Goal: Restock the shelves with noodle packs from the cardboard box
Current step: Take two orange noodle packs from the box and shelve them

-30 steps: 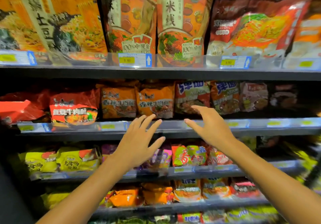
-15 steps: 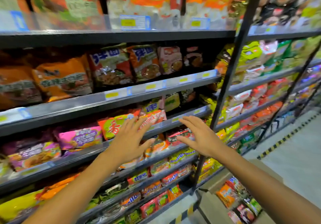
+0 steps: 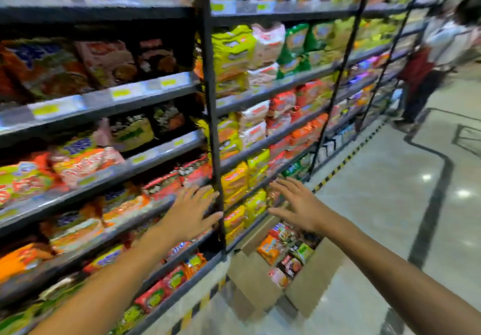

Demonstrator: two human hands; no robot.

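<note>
Since a moment ago your view has swung right, and the open brown cardboard box (image 3: 309, 277) of mixed noodle packs (image 3: 270, 250) now shows more fully on the pale tiled floor (image 3: 390, 204) beside the black metal shelves (image 3: 210, 116). Your left hand (image 3: 191, 213) and right hand (image 3: 299, 204) hover apart, fingers spread and empty; the right one is above the box.

Cardboard box (image 3: 307, 280): brown, flaps open, stood on the floor just beside the foot of the shelves (image 3: 161, 152). Noodle packs (image 3: 283, 251): orange, red, green and dark wrappers, lay loose and jumbled inside the box. Shelves: dark metal, several tiers, were filled with rows of coloured packs behind yellow price tags.
</note>
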